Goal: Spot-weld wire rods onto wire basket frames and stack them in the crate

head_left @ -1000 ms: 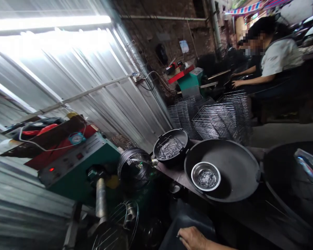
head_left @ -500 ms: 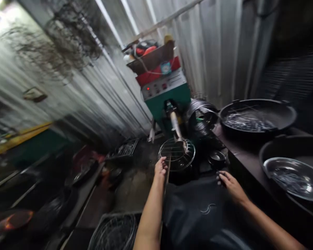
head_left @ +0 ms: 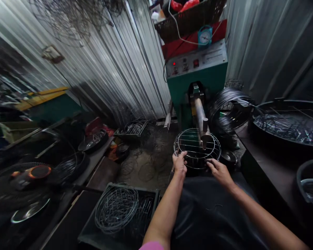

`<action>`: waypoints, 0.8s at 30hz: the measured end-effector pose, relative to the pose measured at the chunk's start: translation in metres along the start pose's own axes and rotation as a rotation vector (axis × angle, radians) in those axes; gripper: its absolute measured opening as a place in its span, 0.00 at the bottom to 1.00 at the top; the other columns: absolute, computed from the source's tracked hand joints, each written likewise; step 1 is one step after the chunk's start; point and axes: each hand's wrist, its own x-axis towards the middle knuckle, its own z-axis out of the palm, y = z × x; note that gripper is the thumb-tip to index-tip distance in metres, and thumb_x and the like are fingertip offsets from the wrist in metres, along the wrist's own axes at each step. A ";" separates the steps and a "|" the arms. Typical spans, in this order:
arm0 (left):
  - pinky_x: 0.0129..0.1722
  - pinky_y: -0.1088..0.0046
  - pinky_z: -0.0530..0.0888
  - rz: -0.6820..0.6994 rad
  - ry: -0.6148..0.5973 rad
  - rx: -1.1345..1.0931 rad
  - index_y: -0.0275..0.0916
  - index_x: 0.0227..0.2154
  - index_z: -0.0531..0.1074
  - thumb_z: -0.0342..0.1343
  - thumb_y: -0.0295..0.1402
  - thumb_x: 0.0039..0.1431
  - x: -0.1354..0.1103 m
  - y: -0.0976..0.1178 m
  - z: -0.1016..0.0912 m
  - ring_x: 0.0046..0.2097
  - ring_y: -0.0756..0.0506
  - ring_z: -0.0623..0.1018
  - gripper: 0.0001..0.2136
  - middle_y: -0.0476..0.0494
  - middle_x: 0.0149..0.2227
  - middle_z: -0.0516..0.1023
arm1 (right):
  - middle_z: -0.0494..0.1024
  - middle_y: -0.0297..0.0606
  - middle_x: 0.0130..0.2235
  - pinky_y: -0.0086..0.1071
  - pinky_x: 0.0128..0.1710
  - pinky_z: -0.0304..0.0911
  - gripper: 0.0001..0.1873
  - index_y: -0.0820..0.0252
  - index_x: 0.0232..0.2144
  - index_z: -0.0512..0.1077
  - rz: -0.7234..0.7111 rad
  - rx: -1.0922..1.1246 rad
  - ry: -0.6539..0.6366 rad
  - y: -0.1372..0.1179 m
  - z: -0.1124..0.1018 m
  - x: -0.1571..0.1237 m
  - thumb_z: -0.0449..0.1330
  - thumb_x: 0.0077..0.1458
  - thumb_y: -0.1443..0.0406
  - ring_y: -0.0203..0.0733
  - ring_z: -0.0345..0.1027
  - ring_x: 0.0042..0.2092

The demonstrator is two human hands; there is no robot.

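A round wire rack (head_left: 195,145) lies under the metal arm (head_left: 201,121) of a green machine (head_left: 198,73) with a red-lit control panel. My left hand (head_left: 179,163) grips the rack's near left rim with its fingers curled round the wire. My right hand (head_left: 219,171) rests on the near right rim, fingers bent over it. A dark apron (head_left: 211,211) covers my lap below both arms.
A coil of black wire (head_left: 228,107) hangs right of the machine. A dark pan of cut wire pieces (head_left: 289,123) and a steel bowl (head_left: 311,189) stand on the bench at right. A crate with round wire frames (head_left: 117,208) lies at lower left. Corrugated metal walls surround the spot.
The view swung from the bench and a seated person down to the machine. Both my hands reached forward and took hold of the wire rack's near rim.
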 end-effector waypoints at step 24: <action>0.15 0.85 0.53 -0.022 0.061 -0.042 0.39 0.36 0.61 0.67 0.30 0.32 0.008 0.001 0.008 0.19 0.58 0.60 0.26 0.57 0.24 0.63 | 0.74 0.36 0.25 0.33 0.33 0.65 0.22 0.60 0.35 0.70 -0.034 0.008 0.034 -0.011 0.002 0.021 0.52 0.52 0.48 0.39 0.69 0.27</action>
